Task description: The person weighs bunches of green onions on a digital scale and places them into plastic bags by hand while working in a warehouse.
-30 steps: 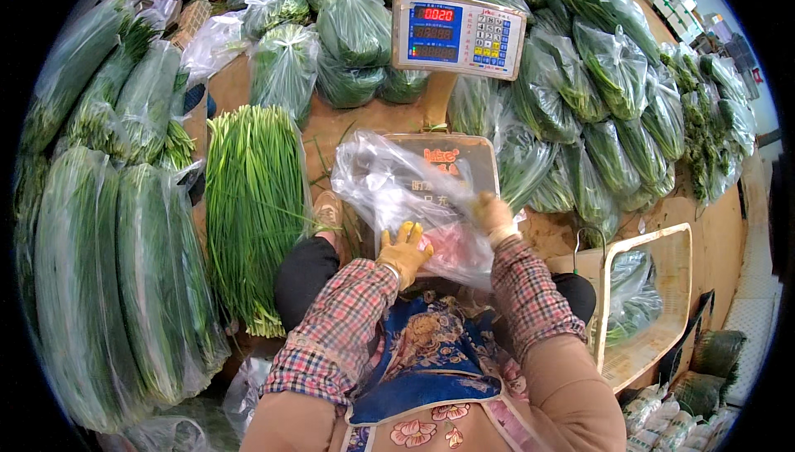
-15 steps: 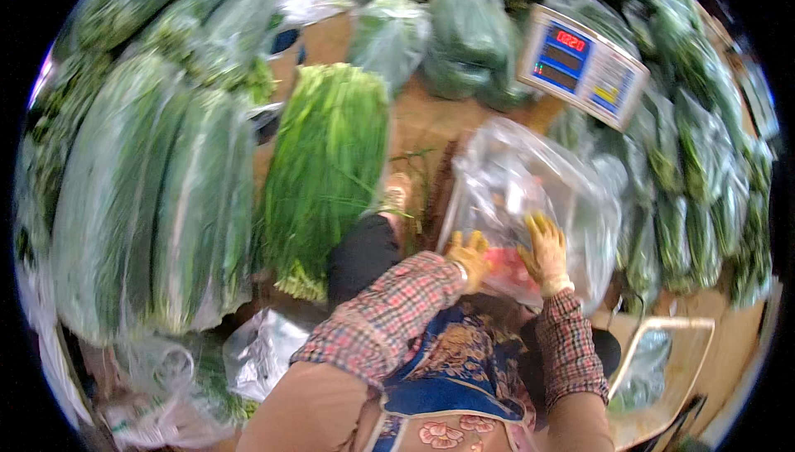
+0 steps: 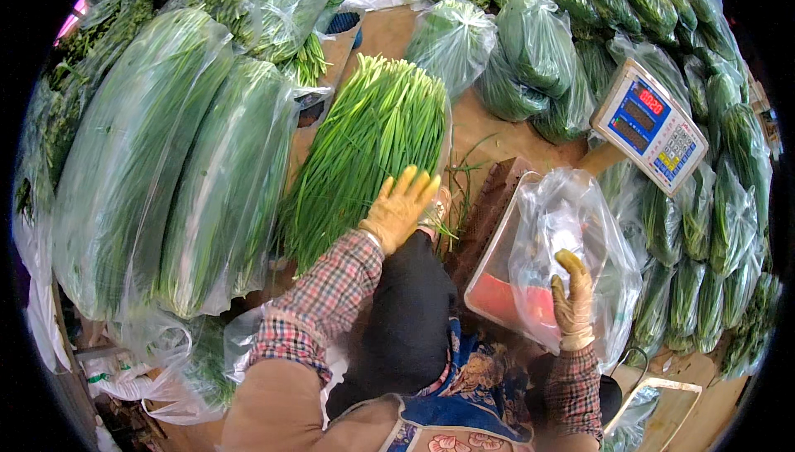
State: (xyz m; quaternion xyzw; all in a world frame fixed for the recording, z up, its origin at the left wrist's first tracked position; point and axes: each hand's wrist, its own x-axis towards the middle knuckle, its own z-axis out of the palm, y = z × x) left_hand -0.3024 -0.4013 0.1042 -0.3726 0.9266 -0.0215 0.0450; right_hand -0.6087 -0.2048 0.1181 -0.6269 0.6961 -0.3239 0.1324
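My left hand (image 3: 402,210), in a yellow glove, is open with its fingers stretched out, at the right edge of a big pile of green garlic chives (image 3: 368,137). Whether it touches the leaves I cannot tell. My right hand (image 3: 573,303), gloved too, is over a clear plastic bag (image 3: 538,233) spread on the tray of a scale (image 3: 489,286). Its fingers are parted and slightly bent, with no grip on the bag to be seen. Red shows on the tray beneath the plastic. The scale's display panel (image 3: 650,127) stands lit on a post behind it.
Long bags of green vegetables (image 3: 137,162) lie in rows on the left. More bagged greens (image 3: 538,46) are stacked at the back and along the right. Loose leaves (image 3: 464,183) are strewn between chives and scale. A metal-framed seat or rack (image 3: 662,386) is at lower right.
My left hand has moved from the scale leftward to the chives. The right hand stays over the bag, its fingers now more bent. The whole view has shifted, with things appearing farther right.
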